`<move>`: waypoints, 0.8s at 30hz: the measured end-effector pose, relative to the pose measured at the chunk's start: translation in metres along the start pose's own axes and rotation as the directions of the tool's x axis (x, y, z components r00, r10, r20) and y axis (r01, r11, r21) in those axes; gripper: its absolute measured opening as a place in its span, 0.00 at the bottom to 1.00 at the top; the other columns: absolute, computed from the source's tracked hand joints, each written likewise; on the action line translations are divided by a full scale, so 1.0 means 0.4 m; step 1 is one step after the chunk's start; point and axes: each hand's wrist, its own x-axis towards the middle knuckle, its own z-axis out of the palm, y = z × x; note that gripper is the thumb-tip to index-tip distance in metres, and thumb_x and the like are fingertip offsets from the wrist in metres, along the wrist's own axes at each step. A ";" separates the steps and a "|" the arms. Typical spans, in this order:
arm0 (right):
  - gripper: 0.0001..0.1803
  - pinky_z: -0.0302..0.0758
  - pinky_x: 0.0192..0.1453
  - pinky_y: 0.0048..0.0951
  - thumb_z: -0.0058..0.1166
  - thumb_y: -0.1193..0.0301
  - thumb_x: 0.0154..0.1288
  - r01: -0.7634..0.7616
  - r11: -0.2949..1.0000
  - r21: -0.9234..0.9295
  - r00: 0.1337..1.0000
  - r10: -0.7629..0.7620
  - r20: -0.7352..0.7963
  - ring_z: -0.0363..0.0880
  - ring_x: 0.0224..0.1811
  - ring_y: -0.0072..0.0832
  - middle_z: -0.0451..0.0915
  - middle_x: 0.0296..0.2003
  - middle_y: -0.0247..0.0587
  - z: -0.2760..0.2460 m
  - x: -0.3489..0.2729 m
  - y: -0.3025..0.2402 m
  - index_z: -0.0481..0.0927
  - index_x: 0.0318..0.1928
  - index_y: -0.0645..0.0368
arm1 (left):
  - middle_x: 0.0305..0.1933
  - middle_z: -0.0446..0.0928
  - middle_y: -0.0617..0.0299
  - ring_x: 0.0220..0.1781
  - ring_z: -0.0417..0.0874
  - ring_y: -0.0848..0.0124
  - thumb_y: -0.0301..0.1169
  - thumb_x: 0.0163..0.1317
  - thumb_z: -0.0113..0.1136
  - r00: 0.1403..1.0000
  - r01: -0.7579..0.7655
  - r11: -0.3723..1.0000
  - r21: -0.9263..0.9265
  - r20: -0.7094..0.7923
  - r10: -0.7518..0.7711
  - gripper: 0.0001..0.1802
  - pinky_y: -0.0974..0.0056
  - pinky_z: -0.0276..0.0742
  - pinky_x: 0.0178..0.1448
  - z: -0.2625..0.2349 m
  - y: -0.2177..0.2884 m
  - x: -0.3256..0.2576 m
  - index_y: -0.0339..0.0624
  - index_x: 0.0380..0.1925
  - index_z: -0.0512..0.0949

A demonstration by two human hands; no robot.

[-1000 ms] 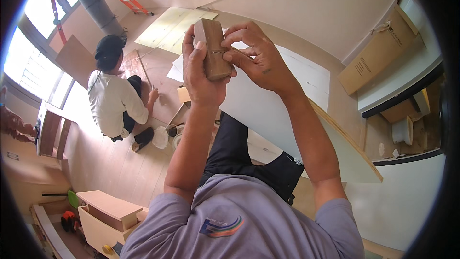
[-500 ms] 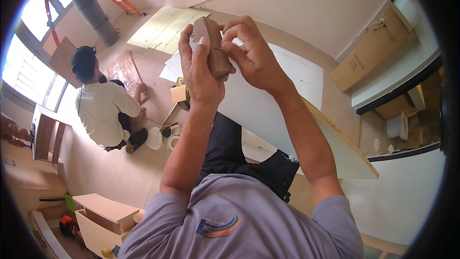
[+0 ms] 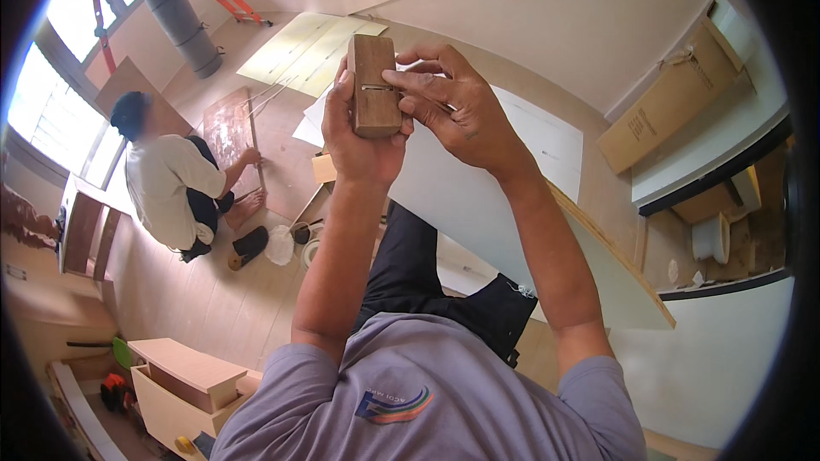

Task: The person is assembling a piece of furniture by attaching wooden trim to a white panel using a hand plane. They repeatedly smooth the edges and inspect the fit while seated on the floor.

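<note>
A brown wooden hand plane (image 3: 376,111) is held up in front of me, its flat sole with a narrow cross slot facing me. My left hand (image 3: 363,145) grips it from below, with the thumb along its left side and fingertips showing at its right edge. My right hand (image 3: 461,111) is closed at the plane's right side. Its index fingertip rests on the sole beside the slot and its thumb is by the edge. Whatever lies behind the plane is hidden.
A large pale panel (image 3: 478,213) with a plywood edge lies beneath my right arm. To the left, a person (image 3: 171,175) in a light shirt sits on the floor with a hand on a reddish board (image 3: 231,132). A cardboard box (image 3: 670,94) leans far right; a wooden drawer box (image 3: 188,384) stands near left.
The plane has turned so its slotted sole faces me more squarely. My right index finger has come onto the sole by the slot. The seated person has shifted slightly left.
</note>
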 end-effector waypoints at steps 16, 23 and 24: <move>0.06 0.91 0.52 0.33 0.64 0.80 0.69 -0.047 0.981 0.188 0.995 0.062 -0.076 0.83 0.54 0.33 0.77 0.51 0.41 -0.002 0.000 0.004 0.85 0.45 0.62 | 0.59 0.75 0.54 0.41 0.84 0.66 0.46 0.71 0.51 0.994 -0.096 0.973 0.212 -0.030 0.105 0.34 0.65 0.80 0.25 0.053 -0.030 -0.020 0.51 0.74 0.58; 0.04 0.84 0.48 0.40 0.63 0.77 0.70 -0.051 0.994 -0.097 0.995 0.042 -0.094 0.83 0.50 0.35 0.78 0.45 0.39 -0.001 -0.007 -0.013 0.81 0.43 0.60 | 0.57 0.75 0.54 0.40 0.84 0.66 0.47 0.72 0.52 0.988 -0.088 0.980 0.179 -0.113 0.109 0.33 0.65 0.77 0.23 0.075 -0.050 -0.038 0.52 0.74 0.59; 0.04 0.83 0.50 0.40 0.61 0.76 0.72 -0.070 0.988 -0.138 0.995 0.059 -0.084 0.82 0.51 0.36 0.78 0.45 0.40 0.000 -0.010 -0.020 0.80 0.44 0.60 | 0.57 0.75 0.54 0.39 0.84 0.66 0.47 0.72 0.52 0.985 -0.092 0.984 0.154 -0.130 0.113 0.33 0.64 0.77 0.23 0.076 -0.051 -0.037 0.53 0.73 0.59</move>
